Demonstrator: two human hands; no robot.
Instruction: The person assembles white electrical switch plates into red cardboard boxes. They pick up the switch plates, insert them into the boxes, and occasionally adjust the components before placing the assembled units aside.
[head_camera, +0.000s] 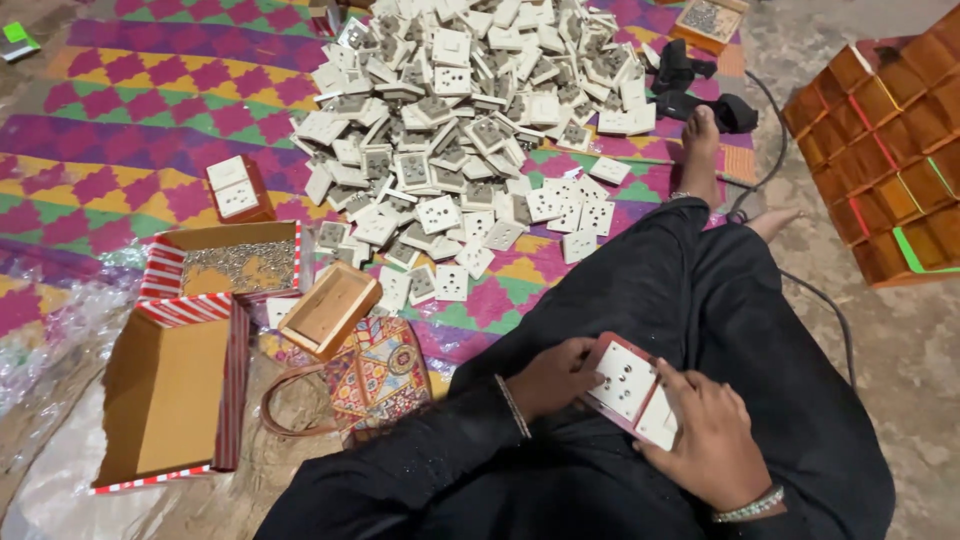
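A small red box with white socket plates fitted in its top (628, 385) rests on my lap. My left hand (550, 378) grips its left end, fingers curled around the edge. My right hand (705, 435) holds its right end, thumb lying on a white plate. A big heap of loose white socket and switch plates (470, 120) lies on the patterned mat ahead, out of reach of both hands. Both my sleeves and trousers are black.
A cardboard box of small metal screws (240, 265), an open empty box with its lid (175, 395), a small wooden tray (328, 310), an embroidered bag (370, 380), another red box with plates (238, 188) and stacked orange cartons (885, 150) surround me. A cable (825, 300) crosses the floor.
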